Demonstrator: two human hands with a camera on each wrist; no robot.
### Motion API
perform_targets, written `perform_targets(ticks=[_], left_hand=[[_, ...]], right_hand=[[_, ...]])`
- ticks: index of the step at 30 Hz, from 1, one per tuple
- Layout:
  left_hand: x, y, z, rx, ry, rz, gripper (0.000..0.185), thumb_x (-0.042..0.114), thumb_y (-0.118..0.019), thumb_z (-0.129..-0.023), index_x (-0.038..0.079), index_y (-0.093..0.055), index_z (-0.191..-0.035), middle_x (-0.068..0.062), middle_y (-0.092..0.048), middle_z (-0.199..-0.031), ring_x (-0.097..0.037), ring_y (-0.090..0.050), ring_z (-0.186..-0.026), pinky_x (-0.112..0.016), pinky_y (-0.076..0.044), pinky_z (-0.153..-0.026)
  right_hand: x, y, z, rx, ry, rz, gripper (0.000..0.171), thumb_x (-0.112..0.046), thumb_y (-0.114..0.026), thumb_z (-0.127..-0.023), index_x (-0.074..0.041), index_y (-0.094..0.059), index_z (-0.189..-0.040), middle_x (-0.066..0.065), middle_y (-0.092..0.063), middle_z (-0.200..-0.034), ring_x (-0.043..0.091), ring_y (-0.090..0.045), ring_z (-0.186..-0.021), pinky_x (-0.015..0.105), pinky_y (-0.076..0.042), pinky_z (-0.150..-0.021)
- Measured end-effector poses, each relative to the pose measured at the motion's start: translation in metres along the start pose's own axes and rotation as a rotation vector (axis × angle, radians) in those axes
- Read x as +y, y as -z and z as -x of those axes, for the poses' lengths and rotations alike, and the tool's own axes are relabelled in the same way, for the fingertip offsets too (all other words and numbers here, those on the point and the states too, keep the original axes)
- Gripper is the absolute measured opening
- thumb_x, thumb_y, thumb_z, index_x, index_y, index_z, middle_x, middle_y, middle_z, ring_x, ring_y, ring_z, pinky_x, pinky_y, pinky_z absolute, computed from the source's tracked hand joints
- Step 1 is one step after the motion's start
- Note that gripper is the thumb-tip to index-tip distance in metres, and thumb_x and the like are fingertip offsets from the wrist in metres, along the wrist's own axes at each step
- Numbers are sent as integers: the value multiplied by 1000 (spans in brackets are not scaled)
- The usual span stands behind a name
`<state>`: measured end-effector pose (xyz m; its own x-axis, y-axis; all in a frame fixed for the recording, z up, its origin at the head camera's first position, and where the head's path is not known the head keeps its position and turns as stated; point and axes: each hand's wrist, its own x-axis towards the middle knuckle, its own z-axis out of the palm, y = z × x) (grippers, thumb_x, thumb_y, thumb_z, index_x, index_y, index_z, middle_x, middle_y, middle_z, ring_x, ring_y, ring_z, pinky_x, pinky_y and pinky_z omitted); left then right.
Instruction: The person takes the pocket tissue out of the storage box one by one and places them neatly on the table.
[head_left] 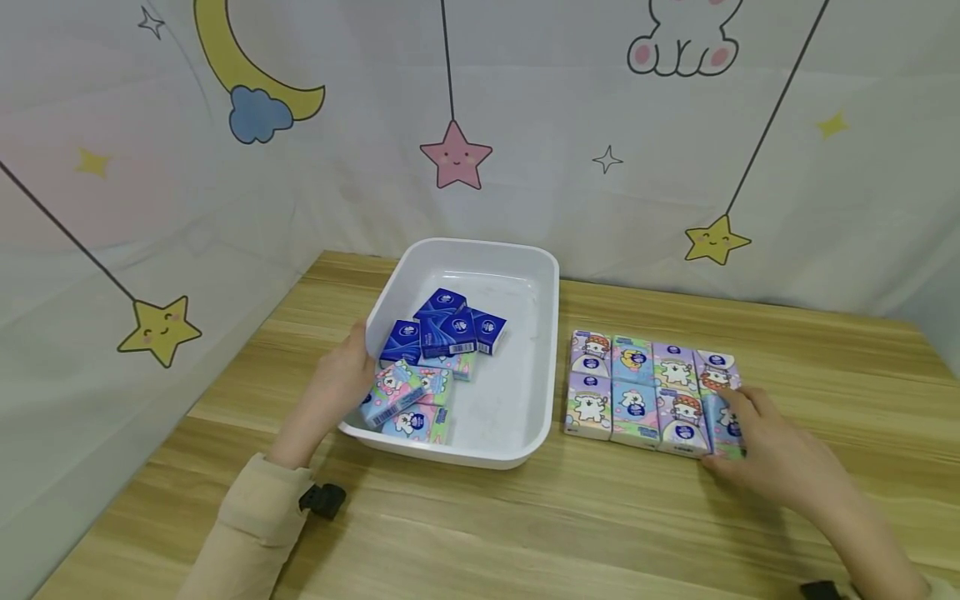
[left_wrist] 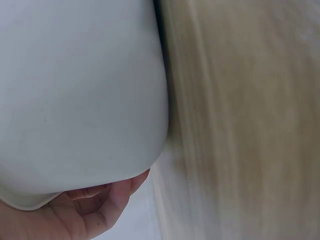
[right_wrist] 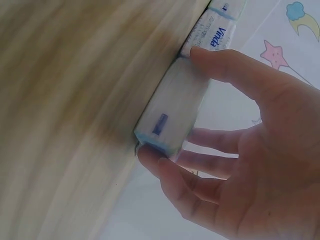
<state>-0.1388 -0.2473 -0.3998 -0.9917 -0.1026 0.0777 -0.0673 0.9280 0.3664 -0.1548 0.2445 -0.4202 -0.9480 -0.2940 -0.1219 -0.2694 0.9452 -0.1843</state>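
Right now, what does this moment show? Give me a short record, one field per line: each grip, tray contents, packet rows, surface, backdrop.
Left grip: holds the left side of the white tray
Right grip: thumb and fingers around the near right-end packet
Tray contents: four dark blue packets, several pastel packets, loosely piled
Packet rows: eight packets, two rows of four, right of the tray
Surface: wood-grain table
Backdrop: pale cloth with printed stars

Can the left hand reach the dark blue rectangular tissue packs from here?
Probably yes, after letting go: the left hand holds the side of the white, open plastic tub, near the dark blue rectangular tissue packs, the uppermost uncovered.
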Motion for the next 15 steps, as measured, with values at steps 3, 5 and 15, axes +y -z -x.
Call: perform_targets(ticks=[3, 5, 15], left_hand=[[0, 1, 0, 3, -6, -3, 52, 4, -39, -97, -15, -24, -142, -39, -50, -130, -54, -56, -111, -62, -54, -83], [1, 1, 0, 7, -9, -4, 51, 4, -40, -96, -15, -24, -142, -39, -50, -129, -54, -57, -111, -62, -54, -83], [1, 2, 0, 10, -14, -9, 53, 4, -40, -96, -16, -24, -142, -40, -50, -129, -54, -57, -110, -61, -55, -83]], right_hand=[[0, 0, 0, 3, 14, 6, 102, -61, -70, -75, -3, -29, -148, 35, -31, -142, 61, -53, -104, 64, -51, -68], [1, 0, 0, 10, 25, 9, 98, -58, -71, -76, -1, -32, -146, 35, -31, -142, 61, -52, -105, 64, -51, -69], [4, -2, 0, 3, 38, -19, 99, -51, -74, -76, -7, -25, -151, 35, -31, -141, 60, -52, -108, 64, -51, -68]])
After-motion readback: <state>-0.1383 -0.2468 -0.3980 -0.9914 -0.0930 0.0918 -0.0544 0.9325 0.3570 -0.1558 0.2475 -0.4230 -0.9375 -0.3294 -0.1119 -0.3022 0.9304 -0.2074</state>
